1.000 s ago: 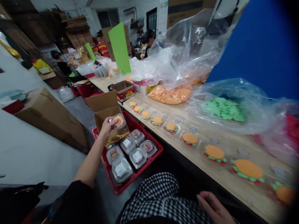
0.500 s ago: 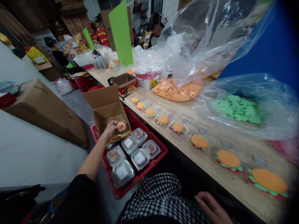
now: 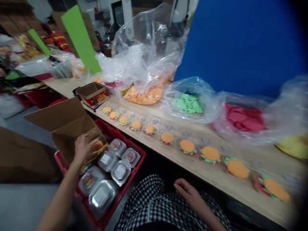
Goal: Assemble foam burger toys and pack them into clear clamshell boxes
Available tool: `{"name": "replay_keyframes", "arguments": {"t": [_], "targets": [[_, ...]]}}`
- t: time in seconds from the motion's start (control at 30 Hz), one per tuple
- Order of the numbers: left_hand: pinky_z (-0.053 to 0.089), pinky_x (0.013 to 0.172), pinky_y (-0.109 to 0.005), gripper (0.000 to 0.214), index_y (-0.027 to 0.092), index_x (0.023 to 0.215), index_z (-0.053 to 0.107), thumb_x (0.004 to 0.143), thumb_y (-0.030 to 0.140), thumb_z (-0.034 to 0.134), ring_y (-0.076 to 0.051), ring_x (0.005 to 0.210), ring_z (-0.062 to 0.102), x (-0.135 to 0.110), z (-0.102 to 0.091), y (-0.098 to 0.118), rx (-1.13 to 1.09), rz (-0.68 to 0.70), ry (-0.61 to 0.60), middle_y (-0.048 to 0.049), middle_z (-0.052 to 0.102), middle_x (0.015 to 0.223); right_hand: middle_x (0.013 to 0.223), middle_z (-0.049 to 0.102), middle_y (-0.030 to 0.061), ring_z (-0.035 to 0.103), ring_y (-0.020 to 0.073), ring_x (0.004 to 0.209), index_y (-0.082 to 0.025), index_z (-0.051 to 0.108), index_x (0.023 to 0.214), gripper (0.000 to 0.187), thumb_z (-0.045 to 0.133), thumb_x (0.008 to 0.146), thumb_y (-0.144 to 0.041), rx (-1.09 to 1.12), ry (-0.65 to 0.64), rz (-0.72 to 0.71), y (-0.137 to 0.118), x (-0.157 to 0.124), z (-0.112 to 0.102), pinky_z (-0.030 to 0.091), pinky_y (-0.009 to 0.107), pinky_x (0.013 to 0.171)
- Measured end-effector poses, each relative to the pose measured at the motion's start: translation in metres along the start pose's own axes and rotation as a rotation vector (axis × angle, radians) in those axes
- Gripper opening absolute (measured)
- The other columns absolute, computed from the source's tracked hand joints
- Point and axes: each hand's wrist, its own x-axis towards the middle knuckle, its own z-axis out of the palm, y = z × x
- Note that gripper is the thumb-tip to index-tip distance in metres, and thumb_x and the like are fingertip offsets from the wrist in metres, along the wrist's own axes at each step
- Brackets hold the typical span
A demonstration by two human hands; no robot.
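My left hand (image 3: 83, 147) is inside an open cardboard box (image 3: 66, 133), its fingers spread and beside a round item with a burger picture (image 3: 98, 145). The fingertips are close to that item, and blur hides whether they touch it. The box sits in a red plastic crate (image 3: 141, 157) along with several clear lidded containers (image 3: 120, 172). Over the checkered cloth (image 3: 154, 208) on my lap rests my right hand (image 3: 189, 192), fingers curled together and nothing visible in them. A row of toy-like burgers (image 3: 187, 147) in clear open containers runs along the table.
Along the wooden table (image 3: 158, 152) lie plastic bags of orange pieces (image 3: 144, 95), green pieces (image 3: 189, 102) and red pieces (image 3: 245, 118). A printed tin (image 3: 93, 96) stands by the table's edge above the crate. Behind rise a blue panel (image 3: 240, 45) and a green board (image 3: 81, 38).
The view has swung right, bringing the red pieces into sight. My left hand has loosened from the round item it held at the box. My right hand has come further over my lap.
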Motion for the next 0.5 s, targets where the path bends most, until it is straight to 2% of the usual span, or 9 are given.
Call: {"name": "replay_keyframes", "arguments": {"t": [0.07, 0.13, 0.2, 0.27, 0.33, 0.4, 0.5], "targets": [[0.039, 0.079, -0.036, 0.037, 0.016, 0.096, 0.056, 0.071, 0.043, 0.054, -0.024, 0.093, 0.051, 0.012, 0.004, 0.036, 0.006, 0.203, 0.043, -0.0091, 0.058, 0.097, 0.054, 0.049, -0.0029, 0.044, 0.0105, 0.052, -0.019, 0.052, 0.071, 0.032, 0.048, 0.074, -0.051, 0.115, -0.02, 0.039, -0.009, 0.004, 0.001, 0.036, 0.023, 0.051], [0.04, 0.08, -0.033, 0.03, 0.018, 0.096, 0.057, 0.076, 0.039, 0.048, -0.021, 0.091, 0.052, 0.025, 0.019, 0.084, -0.086, 0.441, -0.022, -0.007, 0.059, 0.098, 0.051, 0.051, -0.003, 0.043, 0.0089, 0.046, -0.017, 0.053, 0.074, 0.034, 0.049, 0.073, -0.052, 0.246, -0.053, 0.068, -0.022, 0.012, 0.004, 0.033, 0.022, 0.047], [0.039, 0.084, -0.031, 0.027, 0.017, 0.096, 0.058, 0.078, 0.035, 0.049, -0.019, 0.095, 0.051, 0.041, 0.045, 0.138, -0.146, 0.691, -0.109, -0.0063, 0.06, 0.099, 0.049, 0.053, -0.0027, 0.043, 0.0078, 0.042, -0.016, 0.054, 0.078, 0.036, 0.052, 0.071, -0.052, 0.377, -0.06, 0.074, -0.038, 0.023, 0.01, 0.032, 0.021, 0.044], [0.037, 0.086, -0.029, 0.026, 0.016, 0.097, 0.058, 0.078, 0.031, 0.05, -0.017, 0.095, 0.05, 0.058, 0.078, 0.192, -0.116, 0.874, -0.175, -0.007, 0.059, 0.1, 0.048, 0.055, -0.0023, 0.043, 0.0074, 0.04, -0.015, 0.053, 0.08, 0.038, 0.053, 0.07, -0.052, 0.509, -0.029, 0.07, -0.055, 0.037, 0.015, 0.03, 0.02, 0.042], [0.036, 0.086, -0.028, 0.028, 0.015, 0.102, 0.057, 0.078, 0.028, 0.051, -0.018, 0.098, 0.048, 0.074, 0.112, 0.238, 0.028, 1.001, -0.251, -0.0084, 0.058, 0.104, 0.047, 0.056, -0.0019, 0.044, 0.0074, 0.038, -0.015, 0.053, 0.082, 0.039, 0.054, 0.068, -0.051, 0.615, 0.019, 0.075, -0.07, 0.052, 0.019, 0.029, 0.02, 0.04], [0.035, 0.086, -0.029, 0.035, 0.014, 0.106, 0.056, 0.074, 0.028, 0.056, -0.019, 0.099, 0.047, 0.086, 0.141, 0.273, 0.213, 1.099, -0.334, -0.01, 0.057, 0.106, 0.046, 0.057, -0.0017, 0.044, 0.0075, 0.036, -0.014, 0.052, 0.084, 0.041, 0.056, 0.066, -0.051, 0.683, 0.053, 0.087, -0.081, 0.065, 0.021, 0.027, 0.019, 0.039], [0.036, 0.08, -0.029, 0.034, 0.016, 0.095, 0.063, 0.065, 0.031, 0.066, -0.021, 0.096, 0.048, 0.095, 0.172, 0.3, 0.334, 1.175, -0.416, -0.0097, 0.06, 0.099, 0.046, 0.058, -0.0007, 0.045, 0.0077, 0.036, -0.013, 0.051, 0.087, 0.043, 0.057, 0.064, -0.05, 0.747, 0.032, 0.099, -0.089, 0.078, 0.024, 0.027, 0.019, 0.038]]}}
